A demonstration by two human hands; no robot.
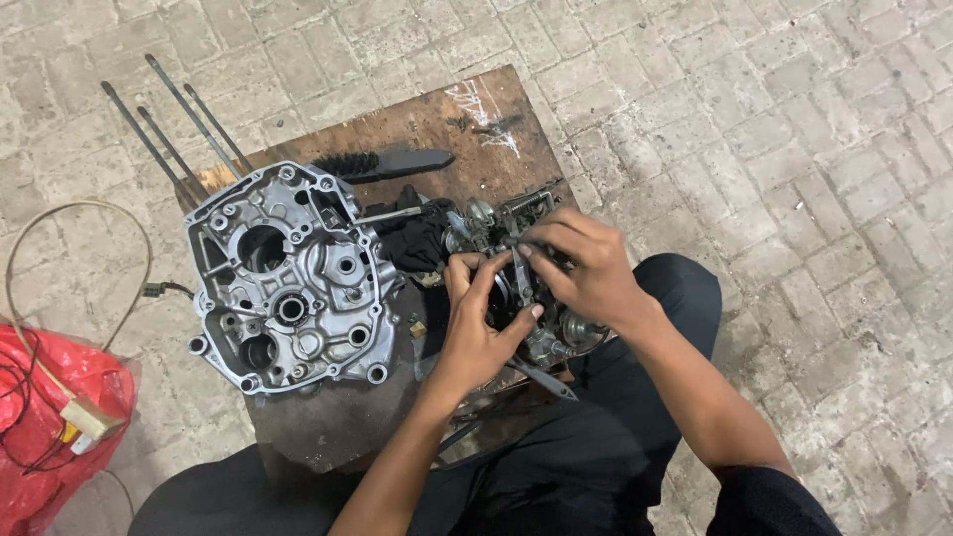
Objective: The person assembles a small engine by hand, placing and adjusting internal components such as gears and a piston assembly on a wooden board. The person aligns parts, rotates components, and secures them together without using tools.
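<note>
1. Head view looks down on a dark wooden desk set on a paved brick floor, with the person's two hands meeting over an engine half crowded with gears at the desk's right side.
2. That geared engine half lies directly under both hands, so neither has to reach; the left hand comes up from below, the right hand comes in from the right and sits slightly farther from the person.
3. Between them is a slim metal tool, seemingly a pair of pliers; its long axis runs roughly away from the person, tip down into the gears.
4. The right hand is curled, fingers bent and pinching the upper part of the pliers; it is closed on them, not spread.
5. The left hand is half curled, thumb and fingers wrapped about a round part of the gear cluster beside the tool; exactly which part it grips is hidden by the fingers.
6. Another thin tool handle pokes out from under the left wrist toward the person's lap.
7. Well to the left, apart from both hands, lies the silver crankcase half, open face up, with four long studs pointing away to the upper left.
8. A black brush lies beyond the crankcase half, and a dark rag sits between the case and the gears.
9. A red bag with wires rests on the floor at far left.
</note>
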